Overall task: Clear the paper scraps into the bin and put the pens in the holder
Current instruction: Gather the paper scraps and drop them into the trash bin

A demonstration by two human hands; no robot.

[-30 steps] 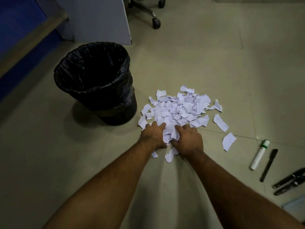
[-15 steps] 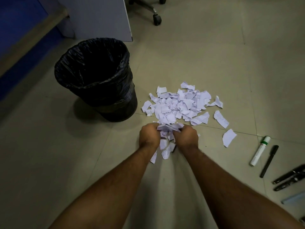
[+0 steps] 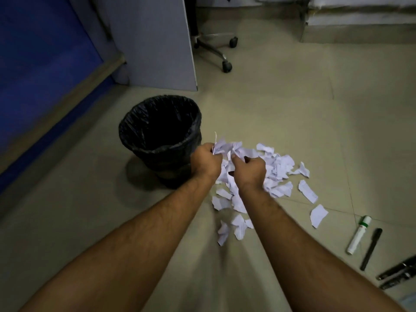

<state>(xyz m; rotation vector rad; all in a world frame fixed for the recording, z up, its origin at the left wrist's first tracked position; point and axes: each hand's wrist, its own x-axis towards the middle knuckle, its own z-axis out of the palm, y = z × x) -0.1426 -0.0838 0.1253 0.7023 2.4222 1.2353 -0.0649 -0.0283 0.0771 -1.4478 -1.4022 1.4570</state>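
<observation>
Both hands are lifted off the tiled floor (image 3: 281,97), each closed around a bunch of paper scraps (image 3: 227,148). The left hand (image 3: 206,161) grips its share with the fingers curled in, white slips poking up past the knuckles, just beside the near rim of the bin (image 3: 159,131). The right hand (image 3: 248,168) sits close to the left one, fist pressed shut on more torn paper, and a few pieces hang loose between the two.

The bin, lined with a black bag, stands on the floor to the left of the hands, its mouth open and dark inside. The pile of scraps on the floor (image 3: 279,170) spreads to the right of the hands, with more loose bits (image 3: 234,226) lying between the forearms. Toward the right edge of the floor lie a white marker with a green band (image 3: 358,235), a black pen (image 3: 370,248) just beside it, and two dark pens (image 3: 398,274) touching each other at the frame's edge.
</observation>
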